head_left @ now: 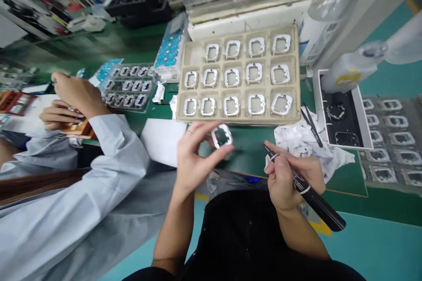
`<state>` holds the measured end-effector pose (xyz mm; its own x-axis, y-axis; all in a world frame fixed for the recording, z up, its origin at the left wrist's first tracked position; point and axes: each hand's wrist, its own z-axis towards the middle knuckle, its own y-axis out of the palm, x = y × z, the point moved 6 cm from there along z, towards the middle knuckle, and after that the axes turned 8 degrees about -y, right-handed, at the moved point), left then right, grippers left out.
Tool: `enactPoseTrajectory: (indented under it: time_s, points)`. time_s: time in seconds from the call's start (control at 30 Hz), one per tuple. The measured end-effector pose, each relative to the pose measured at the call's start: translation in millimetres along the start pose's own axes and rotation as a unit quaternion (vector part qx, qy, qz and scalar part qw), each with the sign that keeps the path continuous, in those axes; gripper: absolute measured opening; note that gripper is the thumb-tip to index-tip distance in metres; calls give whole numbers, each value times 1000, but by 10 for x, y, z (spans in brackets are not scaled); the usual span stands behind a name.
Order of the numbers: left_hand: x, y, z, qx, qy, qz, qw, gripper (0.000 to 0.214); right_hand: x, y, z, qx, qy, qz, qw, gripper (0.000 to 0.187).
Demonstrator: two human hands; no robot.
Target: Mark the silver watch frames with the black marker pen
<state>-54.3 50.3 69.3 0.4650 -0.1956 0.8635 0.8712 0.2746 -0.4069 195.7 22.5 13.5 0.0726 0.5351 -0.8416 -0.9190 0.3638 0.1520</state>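
Note:
My left hand (194, 155) pinches a small silver square frame (222, 136) between thumb and fingertips, held just above the green mat (250, 149). My right hand (290, 175) grips a black pen-like tool (310, 191), its tip pointing left toward the frame, a short gap away. Right behind the hands lies a beige tray (239, 116) with several of the same silver frames, one in each pocket.
A co-worker's sleeve (82, 210) and hands (70, 100) fill the left side. A clear tray of small parts (130, 87) sits behind them. Crumpled white cloth (303, 144), black tweezers (311, 125), a black-and-white fixture (341, 116), bottles (326, 12) and more part trays (389, 140) stand right.

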Motion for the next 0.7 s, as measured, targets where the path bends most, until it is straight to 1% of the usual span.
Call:
enactPoseTrajectory:
  time_s: [0.03,0.07,0.17,0.23,0.27,0.33,0.4,0.47,0.5,0.6,0.7]
  points:
    - [22,-162,160,34,28,16,999,59,13,11,-6,-3,-3,-1,1000,18]
    - [21,-305,355,57,44,35,997,65,23,17,-9,-3,-7,-3,1000,19]
    - [-90,-581,1093,52,51,88,993,69,42,33,-6,-7,-12,-9,1000,18]
    - [-197,-661,1593,43,56,125,990,66,28,33,10,-1,-30,-13,999,15]
    - [-254,-670,1813,38,55,148,987,63,21,35,18,0,-38,-13,999,14]
    - [-353,-629,2157,16,55,195,979,57,25,43,31,0,-43,-14,999,14]
    - [-417,-542,2364,-17,56,246,968,51,45,44,36,1,-39,-21,999,16]
    - [-435,-455,2462,-45,61,286,955,48,67,40,31,2,-36,-32,999,17]
    - [-426,-424,2489,-50,64,296,952,47,75,38,26,3,-36,-34,999,16]
    - [-351,-353,2552,-30,73,296,952,43,87,42,14,-3,-40,-21,999,13]
    - [-268,-212,2627,-24,67,290,954,22,80,49,19,-11,-38,-13,999,12]
